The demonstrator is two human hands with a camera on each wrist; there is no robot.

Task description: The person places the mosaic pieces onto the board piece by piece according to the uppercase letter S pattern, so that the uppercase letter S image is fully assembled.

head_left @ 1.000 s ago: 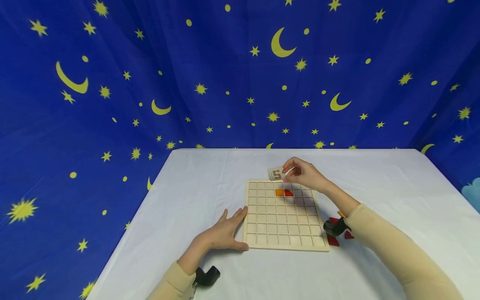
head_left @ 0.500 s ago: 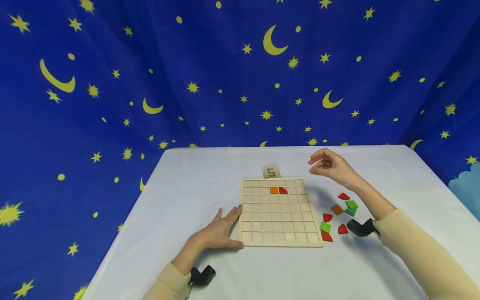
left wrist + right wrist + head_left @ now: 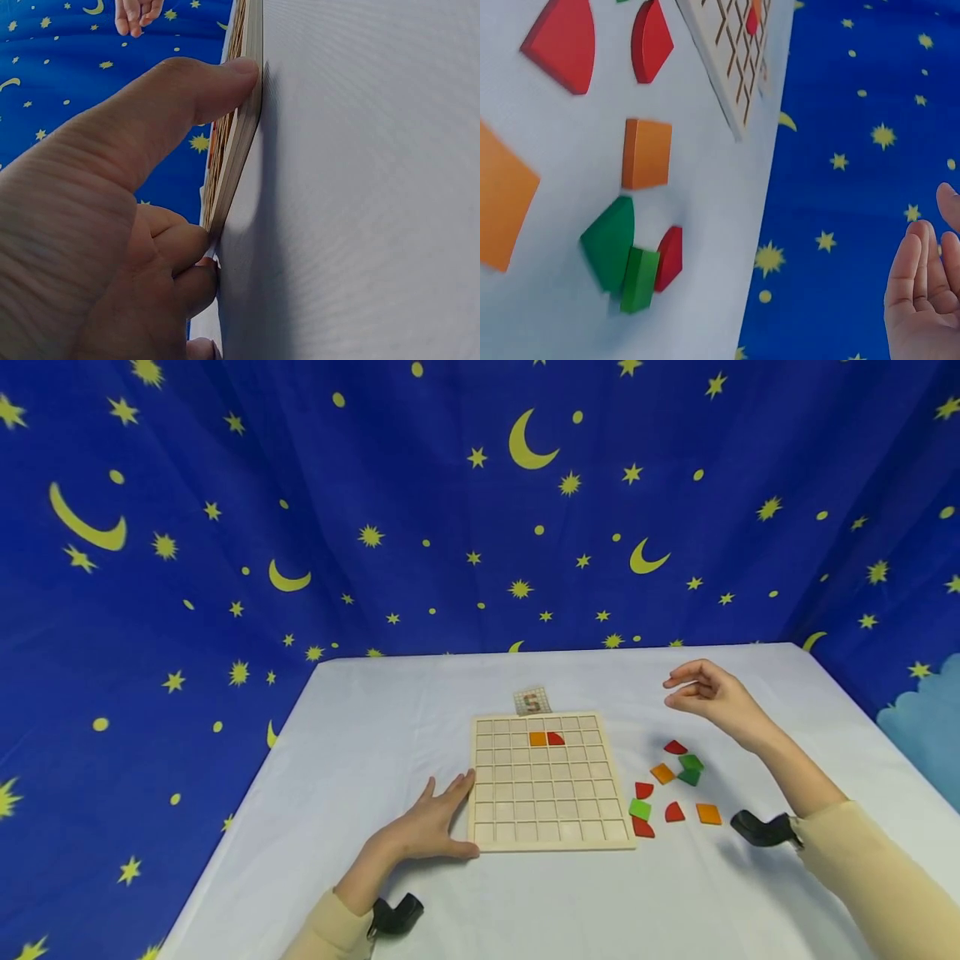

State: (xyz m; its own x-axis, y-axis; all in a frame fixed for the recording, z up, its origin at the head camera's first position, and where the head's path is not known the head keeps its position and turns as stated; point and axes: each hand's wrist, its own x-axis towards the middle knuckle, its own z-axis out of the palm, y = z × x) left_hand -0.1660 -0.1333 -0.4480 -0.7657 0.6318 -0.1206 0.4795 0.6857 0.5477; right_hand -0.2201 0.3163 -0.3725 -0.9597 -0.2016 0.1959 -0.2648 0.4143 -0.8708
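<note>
My left hand (image 3: 423,822) holds the left edge of a wooden grid board (image 3: 537,810) with spread fingers. Its thumb (image 3: 217,84) touches the board's side in the left wrist view. One orange square tile (image 3: 537,739) and one red quarter-round tile (image 3: 555,739) sit side by side in the board's second row from the far edge. Raised above the right part of the table is my right hand (image 3: 716,702), fingers loosely bent and nothing between them. A small card (image 3: 532,701) with an S-like figure on a grid lies against the board's far edge.
Right of the board lie several loose tiles: red quarter-rounds such as one (image 3: 675,812) near the middle, orange squares (image 3: 708,814), a light green square (image 3: 640,809) and darker green pieces (image 3: 689,776). A starry blue curtain (image 3: 420,468) hangs behind the white table (image 3: 525,910).
My right hand has moved right, away from the card and board, uncovering the loose tiles. The left hand stays at the board's edge. The head view has turned slightly right.
</note>
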